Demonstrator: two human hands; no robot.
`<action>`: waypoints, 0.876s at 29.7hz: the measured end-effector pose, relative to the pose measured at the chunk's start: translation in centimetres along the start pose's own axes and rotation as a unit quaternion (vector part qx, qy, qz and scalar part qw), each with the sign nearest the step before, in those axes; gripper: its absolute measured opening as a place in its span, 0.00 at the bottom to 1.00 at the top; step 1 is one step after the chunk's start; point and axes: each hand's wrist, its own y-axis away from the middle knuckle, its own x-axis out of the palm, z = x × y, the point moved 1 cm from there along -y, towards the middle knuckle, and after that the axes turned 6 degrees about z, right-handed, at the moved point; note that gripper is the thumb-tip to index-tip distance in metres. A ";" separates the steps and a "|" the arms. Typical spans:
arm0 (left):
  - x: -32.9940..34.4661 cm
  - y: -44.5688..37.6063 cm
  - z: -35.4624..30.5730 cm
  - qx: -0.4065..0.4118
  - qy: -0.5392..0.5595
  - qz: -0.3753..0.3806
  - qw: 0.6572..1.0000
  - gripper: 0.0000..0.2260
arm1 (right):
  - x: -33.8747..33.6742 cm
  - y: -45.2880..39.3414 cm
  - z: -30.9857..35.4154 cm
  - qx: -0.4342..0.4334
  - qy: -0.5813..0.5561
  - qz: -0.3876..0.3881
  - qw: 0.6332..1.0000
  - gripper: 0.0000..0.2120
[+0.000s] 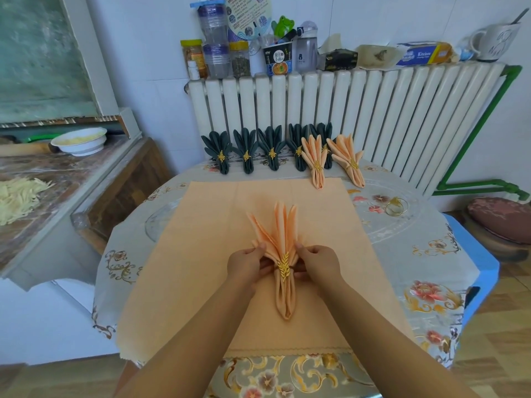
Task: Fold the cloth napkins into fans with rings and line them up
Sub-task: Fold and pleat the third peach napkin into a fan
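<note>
A peach napkin fan (280, 234) lies in the middle of a flat peach cloth (201, 254) on the table, bound by a gold leaf ring (284, 265). My left hand (248, 264) pinches the fan's left pleats beside the ring. My right hand (314, 262) pinches the right pleats at the same height. At the far edge stands a row of several dark green fans (245, 152) with gold rings, followed by two peach fans (316, 160), (349, 159). A spare gold ring (396, 206) lies on the tablecloth to the right.
A white radiator (359, 110) stands behind the table, its top crowded with jars, bottles, a box and a mug. On the left a counter (43, 179) holds a white bowl (80, 140) and shredded food. A round cushioned stool (502, 222) stands right.
</note>
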 end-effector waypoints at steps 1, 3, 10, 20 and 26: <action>0.0 0.0 0.0 -0.003 0.002 0.000 1.000 0.07 | 0.1 0.0 0.0 -0.001 -0.003 0.001 1.000 0.15; 0.1 0.0 -0.2 -0.013 0.012 0.004 1.000 0.08 | 0.1 0.0 0.1 -0.004 -0.008 0.002 1.000 0.14; 2.2 -1.9 -3.6 -0.010 0.009 0.010 1.000 0.08 | -0.2 -2.7 3.3 -0.010 -0.063 -0.023 0.998 0.13; 8.1 -11.8 -10.2 -0.007 0.012 0.028 1.000 0.07 | -0.4 -14.4 10.0 -0.018 -0.054 -0.060 0.997 0.14; 9.7 -18.2 -11.8 -0.014 0.007 0.017 1.000 0.06 | 0.4 -20.5 11.4 0.024 -0.097 -0.059 0.993 0.10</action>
